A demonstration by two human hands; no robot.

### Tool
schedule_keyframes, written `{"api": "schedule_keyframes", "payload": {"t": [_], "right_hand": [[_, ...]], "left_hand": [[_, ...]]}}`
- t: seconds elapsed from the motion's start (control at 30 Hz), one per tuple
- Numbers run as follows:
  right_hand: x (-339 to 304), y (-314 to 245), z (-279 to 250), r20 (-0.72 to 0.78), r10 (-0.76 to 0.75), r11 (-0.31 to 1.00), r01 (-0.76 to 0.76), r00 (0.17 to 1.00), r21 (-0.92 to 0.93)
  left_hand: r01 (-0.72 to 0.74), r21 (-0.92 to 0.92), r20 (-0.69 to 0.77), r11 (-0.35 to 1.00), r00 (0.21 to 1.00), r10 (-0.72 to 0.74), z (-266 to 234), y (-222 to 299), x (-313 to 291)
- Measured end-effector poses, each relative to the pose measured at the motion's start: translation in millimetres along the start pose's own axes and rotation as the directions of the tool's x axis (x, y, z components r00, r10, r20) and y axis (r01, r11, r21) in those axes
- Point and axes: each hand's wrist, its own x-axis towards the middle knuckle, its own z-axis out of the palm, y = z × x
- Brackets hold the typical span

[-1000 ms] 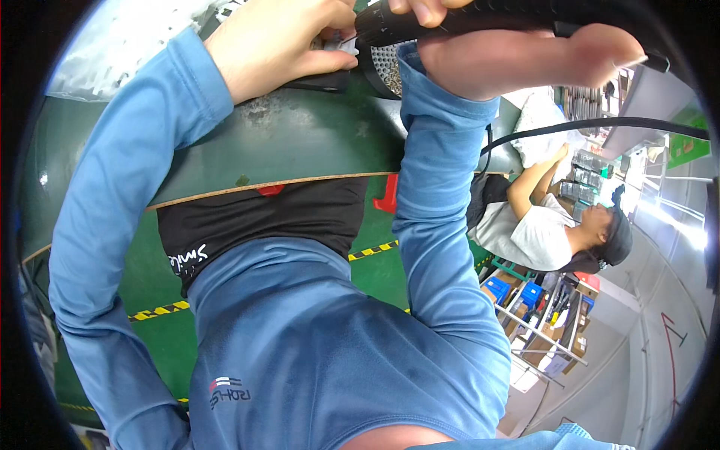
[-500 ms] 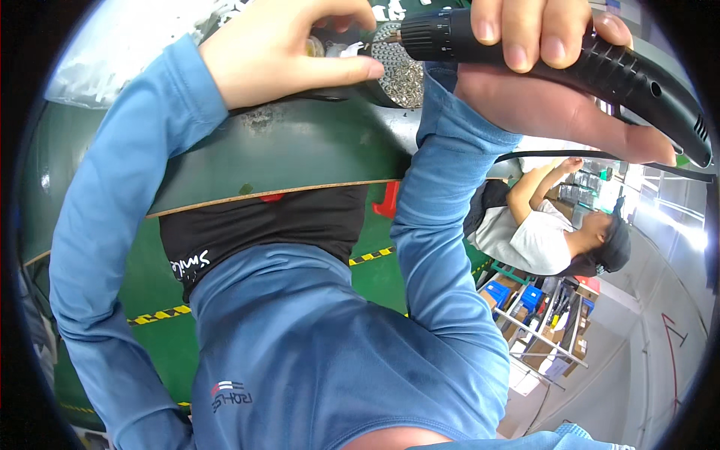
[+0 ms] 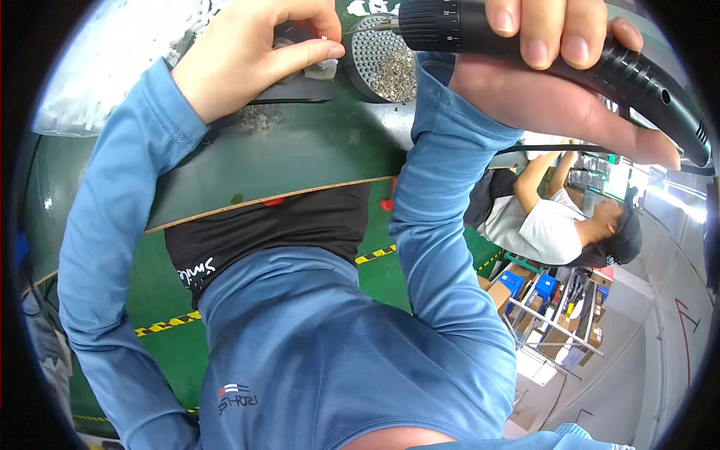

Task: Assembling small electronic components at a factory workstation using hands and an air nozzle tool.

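My right hand (image 3: 555, 82) is wrapped round a black electric screwdriver (image 3: 480, 30), held level with its thin bit (image 3: 371, 27) pointing left. Near the bit's tip, the thumb and forefinger of my left hand (image 3: 262, 52) are brought together in a pinch. A tiny white bit of something shows at these fingertips, too small to name. Below the thumb sits a small whitish piece (image 3: 321, 70) beside a dark flat fixture (image 3: 296, 94), partly hidden by the hand. Under the screwdriver's bit stands a round grey dish (image 3: 360, 71) with a perforated plate and many small metal screws (image 3: 394, 75).
A clear plastic bag of white parts (image 3: 112, 75) lies at the left on the green worktable (image 3: 300, 150). White pieces (image 3: 367, 7) lie beyond the dish. A black cable (image 3: 517, 149) runs to the right. Another person (image 3: 540, 225) sits at the right, near a shelf rack (image 3: 555, 315).
My left hand has moved slightly left, its fingertips now pinched near the bit's tip. The screwdriver has shifted a little, and more of the dish shows.
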Motion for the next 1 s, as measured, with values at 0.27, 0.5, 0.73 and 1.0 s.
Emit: {"api": "schedule_keyframes", "payload": {"t": [0.27, 0.5, 0.73, 1.0], "right_hand": [[0, 7, -5, 0.070, -0.016, 1.000, 0.016, 0.997, -0.010], [1, 10, -3, 0.092, -0.021, 1.000, 0.022, 0.996, -0.014], [2, 13, -1, 0.122, -0.022, 0.999, 0.025, 0.992, -0.023], [11, 19, 1, 0.240, 0.006, 0.991, 0.026, 0.971, -0.130]], "left_hand": [[0.023, 0.008, -0.021, 1.000, 1.000, -0.023, 1, -1, -1], [0.069, -0.027, 0.000, 0.997, 0.998, -0.069, 1, 3, 0], [0.092, -0.005, 0.028, 0.996, 0.995, -0.092, 2, 0, -4], [0.083, 0.269, 0.122, 0.959, 0.985, -0.120, 0, 20, 4]]}}
